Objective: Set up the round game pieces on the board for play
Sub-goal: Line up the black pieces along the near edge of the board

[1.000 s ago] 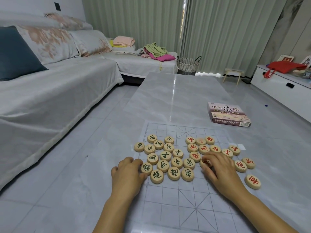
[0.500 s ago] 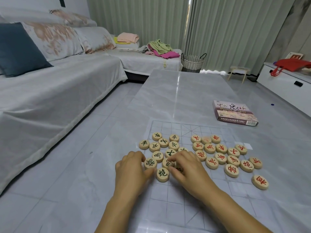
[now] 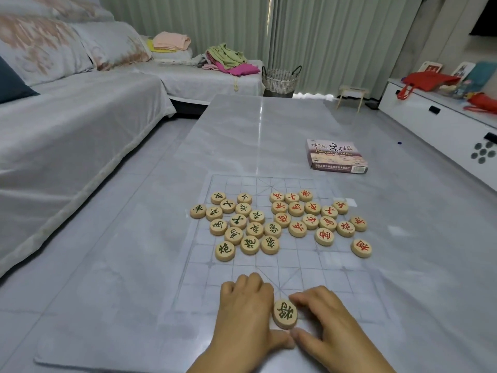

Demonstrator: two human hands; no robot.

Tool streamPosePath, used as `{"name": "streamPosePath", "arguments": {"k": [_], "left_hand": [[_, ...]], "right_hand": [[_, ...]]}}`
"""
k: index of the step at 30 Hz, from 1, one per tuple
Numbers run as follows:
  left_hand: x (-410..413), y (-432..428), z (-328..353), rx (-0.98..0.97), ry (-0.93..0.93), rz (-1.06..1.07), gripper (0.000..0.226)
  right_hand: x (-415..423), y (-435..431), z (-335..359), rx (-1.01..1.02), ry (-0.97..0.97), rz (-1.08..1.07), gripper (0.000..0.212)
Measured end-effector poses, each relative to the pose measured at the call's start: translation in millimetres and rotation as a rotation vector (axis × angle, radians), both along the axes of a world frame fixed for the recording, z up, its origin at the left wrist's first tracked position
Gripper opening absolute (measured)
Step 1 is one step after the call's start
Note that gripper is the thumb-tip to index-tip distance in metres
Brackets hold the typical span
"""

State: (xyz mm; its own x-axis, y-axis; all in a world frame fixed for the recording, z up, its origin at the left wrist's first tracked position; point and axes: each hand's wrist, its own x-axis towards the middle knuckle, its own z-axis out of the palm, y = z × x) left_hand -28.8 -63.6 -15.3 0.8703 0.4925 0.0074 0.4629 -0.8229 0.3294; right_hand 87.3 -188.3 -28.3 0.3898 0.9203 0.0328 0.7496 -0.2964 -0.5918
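A clear sheet with a printed grid, the board (image 3: 242, 275), lies on the grey table. Round wooden pieces sit in two loose clusters on its far half: dark-lettered ones (image 3: 238, 221) on the left, red-lettered ones (image 3: 312, 219) on the right. One dark-lettered piece (image 3: 285, 314) lies at the near edge of the grid. My right hand (image 3: 325, 329) pinches it between forefinger and thumb. My left hand (image 3: 246, 316) rests curled right beside it on the left, its thumb tip meeting my right thumb under the piece.
The game's box (image 3: 336, 156) lies on the table beyond the board at the right. One red piece (image 3: 361, 248) sits apart at the right, off the grid. A covered sofa (image 3: 67, 135) runs along the left, a white cabinet (image 3: 441, 125) at the right.
My right hand went from the red cluster into the dark cluster, took one dark-lettered piece and brought it back to the near edge. My left hand drew back with it.
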Motion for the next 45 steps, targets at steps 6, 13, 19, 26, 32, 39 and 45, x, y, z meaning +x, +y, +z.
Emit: {"name": "streamPosePath", "arguments": {"k": [6, 13, 19, 26, 32, 39, 45], "left_hand": [[-21, -11, -8, -0.277, -0.086, 0.035, 0.041], [-27, -9, -13, -0.462, -0.285, 0.116, 0.022], [-25, 37, 10, -0.38, -0.435, 0.317, 0.024], [20, 125, 10, -0.192, -0.367, 0.432, 0.023], [66, 137, 11, -0.052, -0.09, 0.349, 0.034], [83, 136, 23, 0.054, 0.012, 0.341, 0.019], [38, 75, 49, -0.474, -0.326, 0.024, 0.054]], "right_hand": [[-11, -1, -5, 0.054, -0.029, -0.109, 0.073], [-11, 4, -8, 0.078, -0.059, -0.128, 0.069], [-12, 9, -12, 0.092, -0.041, -0.123, 0.068], [-9, 6, -18, 0.204, 0.07, -0.162, 0.035], [-8, 9, -23, 0.255, -0.017, -0.192, 0.03], [-7, 9, -17, 0.252, 0.038, -0.205, 0.023], [3, 6, -1, 0.248, 0.343, -0.209, 0.036]]}}
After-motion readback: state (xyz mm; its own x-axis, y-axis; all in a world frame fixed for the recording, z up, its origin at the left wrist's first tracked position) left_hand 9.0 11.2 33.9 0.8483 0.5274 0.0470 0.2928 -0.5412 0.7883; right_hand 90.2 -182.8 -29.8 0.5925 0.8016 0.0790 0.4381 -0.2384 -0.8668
